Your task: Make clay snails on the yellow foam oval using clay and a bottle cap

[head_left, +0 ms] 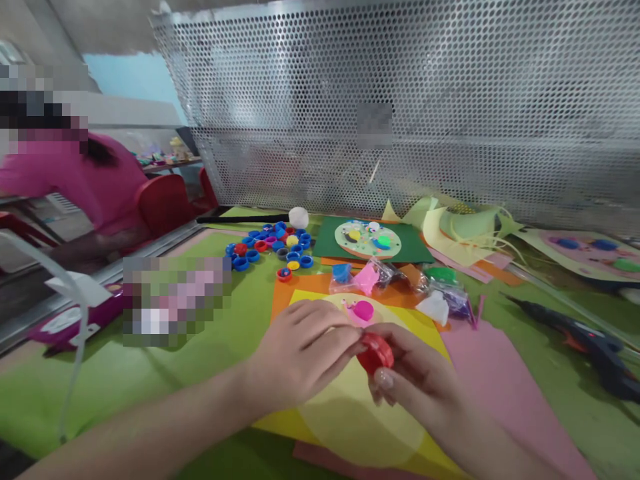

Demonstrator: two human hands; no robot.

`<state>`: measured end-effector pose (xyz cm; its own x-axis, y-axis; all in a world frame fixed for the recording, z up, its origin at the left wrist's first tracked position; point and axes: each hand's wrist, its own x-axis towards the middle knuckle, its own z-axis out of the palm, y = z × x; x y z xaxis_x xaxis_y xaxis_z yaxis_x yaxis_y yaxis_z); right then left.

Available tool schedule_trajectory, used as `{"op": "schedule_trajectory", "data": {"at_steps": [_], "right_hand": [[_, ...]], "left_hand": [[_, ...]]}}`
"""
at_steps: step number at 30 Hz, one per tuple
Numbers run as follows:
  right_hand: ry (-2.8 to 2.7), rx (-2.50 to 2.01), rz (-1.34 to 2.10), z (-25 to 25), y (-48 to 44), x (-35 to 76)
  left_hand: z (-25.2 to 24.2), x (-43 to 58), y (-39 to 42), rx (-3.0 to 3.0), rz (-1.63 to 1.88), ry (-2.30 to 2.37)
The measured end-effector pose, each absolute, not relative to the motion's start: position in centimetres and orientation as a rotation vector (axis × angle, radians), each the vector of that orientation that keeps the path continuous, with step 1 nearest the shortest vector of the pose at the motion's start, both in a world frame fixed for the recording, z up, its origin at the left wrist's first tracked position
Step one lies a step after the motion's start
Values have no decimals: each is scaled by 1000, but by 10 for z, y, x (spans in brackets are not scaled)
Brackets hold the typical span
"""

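My right hand [420, 373] grips a red bottle cap [380, 353] between thumb and fingers, tilted on its edge. From the left, my left hand [307, 347] reaches over with its fingers pressed together, their tips against the cap's left rim. What lies between those fingertips is hidden. Both hands are above a pale yellow paper oval [365, 427] on a yellow sheet [305, 300]. Just beyond them, on the oval, is a pink snail figure [363, 311].
Several coloured bottle caps [270, 247] lie at the back left. Small bags of coloured clay [367, 277] sit behind the yellow sheet. A decorated oval on green card [320, 247] lies farther back. At right is a glue gun [585, 340]; a person in pink [110, 180] sits at left.
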<state>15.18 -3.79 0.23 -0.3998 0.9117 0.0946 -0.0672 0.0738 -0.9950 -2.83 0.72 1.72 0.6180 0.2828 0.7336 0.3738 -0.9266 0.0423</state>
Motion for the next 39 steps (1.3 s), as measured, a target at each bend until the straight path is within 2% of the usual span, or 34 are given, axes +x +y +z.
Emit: {"op": "schedule_trajectory", "data": {"at_steps": [6, 11, 20, 26, 29, 36, 39], "right_hand": [[-1996, -1133, 947, 5, -41, 157], [-2116, -1207, 663, -4, -42, 157], [-2238, -1073, 201, 2, -42, 160], [-2282, -1033, -255, 4, -39, 158], [-2321, -1007, -345, 4, -39, 157], [-2348, -990, -537, 2, -38, 158], [-2375, -1021, -516, 1, -39, 156]], "left_hand": [[18, -25, 6, -2759, -991, -575], [20, -24, 3, -2921, -918, -552], [20, -25, 0, -3266, -1024, -419], [18, -22, -3, -3175, -959, -563], [17, -21, -6, -3158, -849, -664], [19, -17, -10, -3018, -307, -923], [17, -13, -12, -2960, -250, -963]]}}
